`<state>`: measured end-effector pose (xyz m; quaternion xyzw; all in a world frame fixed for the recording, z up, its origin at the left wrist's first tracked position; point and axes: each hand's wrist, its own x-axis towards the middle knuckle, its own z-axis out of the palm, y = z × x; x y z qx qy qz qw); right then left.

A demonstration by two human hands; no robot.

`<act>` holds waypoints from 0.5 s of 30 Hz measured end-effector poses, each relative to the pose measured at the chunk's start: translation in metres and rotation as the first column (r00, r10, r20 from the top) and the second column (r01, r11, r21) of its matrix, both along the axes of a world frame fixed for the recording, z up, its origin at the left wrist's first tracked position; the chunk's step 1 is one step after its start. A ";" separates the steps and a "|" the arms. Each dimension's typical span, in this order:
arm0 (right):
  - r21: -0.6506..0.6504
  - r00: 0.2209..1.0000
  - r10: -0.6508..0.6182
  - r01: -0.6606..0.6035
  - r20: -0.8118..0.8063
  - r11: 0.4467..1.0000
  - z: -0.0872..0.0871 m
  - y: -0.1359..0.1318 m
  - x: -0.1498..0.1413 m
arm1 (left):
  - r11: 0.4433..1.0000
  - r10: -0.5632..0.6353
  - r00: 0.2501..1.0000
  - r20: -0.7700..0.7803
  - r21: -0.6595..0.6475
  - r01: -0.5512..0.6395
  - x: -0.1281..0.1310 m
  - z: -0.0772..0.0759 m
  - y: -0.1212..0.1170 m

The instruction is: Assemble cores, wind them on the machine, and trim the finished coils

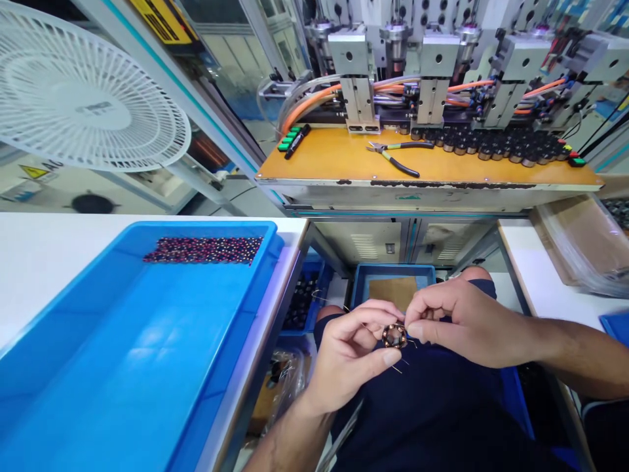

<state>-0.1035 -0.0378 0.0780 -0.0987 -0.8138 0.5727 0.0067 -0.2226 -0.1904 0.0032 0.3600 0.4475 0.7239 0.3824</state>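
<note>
A small ring-shaped stator (394, 335) with copper windings sits above my lap, its open centre facing me. Thin loose wire ends stick out from it to the left, right and below. My left hand (356, 344) is closed on the stator, the thumb under it and the fingers along its left and top. At its upper right edge, my right hand (449, 321) pinches with thumb and forefinger. Whether those fingertips grip the ring itself or one of its wires is hidden.
A blue tray (162, 367) with rows of small dark-red parts (206, 250) stands left. Ahead, a machine's orange plate (324, 160) carries cutting pliers (393, 155), a marker (297, 141) and dark cylindrical parts (496, 144). A white fan (93, 98) stands at left, a blue bin (361, 278) beyond my knees.
</note>
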 end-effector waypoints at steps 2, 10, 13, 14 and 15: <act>-0.049 1.000 -0.010 0.010 -0.008 0.999 -0.001 -0.002 0.001 | 1.000 0.000 1.000 0.017 0.017 0.000 0.000 -0.001 0.001; -0.384 0.979 -0.182 0.203 0.089 0.901 -0.011 -0.005 0.001 | 0.977 0.203 0.963 -0.178 0.107 -0.186 -0.006 0.001 0.004; -0.472 0.978 -0.124 0.189 0.165 0.861 -0.015 -0.009 -0.003 | 0.965 0.255 0.938 -0.235 0.121 -0.232 -0.007 0.001 0.004; -0.492 0.978 -0.121 0.191 0.170 0.850 -0.016 -0.010 -0.005 | 0.965 0.256 0.936 -0.241 0.119 -0.233 -0.007 0.000 0.004; -0.502 0.978 -0.126 0.195 0.169 0.843 -0.018 -0.012 -0.006 | 0.966 0.255 0.937 -0.241 0.116 -0.233 -0.007 0.000 0.003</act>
